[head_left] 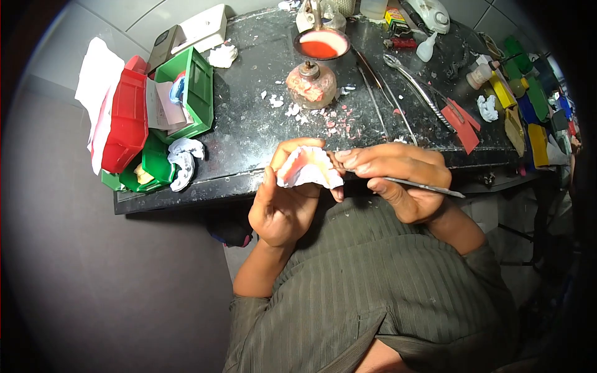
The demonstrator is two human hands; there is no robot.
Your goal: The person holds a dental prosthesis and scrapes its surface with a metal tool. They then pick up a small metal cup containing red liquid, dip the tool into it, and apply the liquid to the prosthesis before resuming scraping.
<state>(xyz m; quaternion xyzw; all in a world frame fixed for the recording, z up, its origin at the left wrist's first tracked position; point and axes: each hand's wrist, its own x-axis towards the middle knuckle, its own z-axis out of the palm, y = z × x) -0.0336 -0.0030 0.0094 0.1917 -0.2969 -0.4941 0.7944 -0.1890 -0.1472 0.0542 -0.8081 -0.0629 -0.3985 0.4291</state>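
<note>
My left hand [283,202] cups a white plaster dental cast with pink wax [308,169], held just off the near edge of the dark workbench [249,124]. My right hand [398,177] grips a thin metal carving tool [429,186]; its handle sticks out to the right and its tip is hidden where my fingers meet the cast's right side. Both hands touch at the cast.
On the bench stand a spirit lamp [311,84], a bowl of pink wax [321,43], metal tongs [416,87], scattered wax chips [336,121], and stacked red and green bins [155,118] at left. Coloured bins [528,118] line the right edge.
</note>
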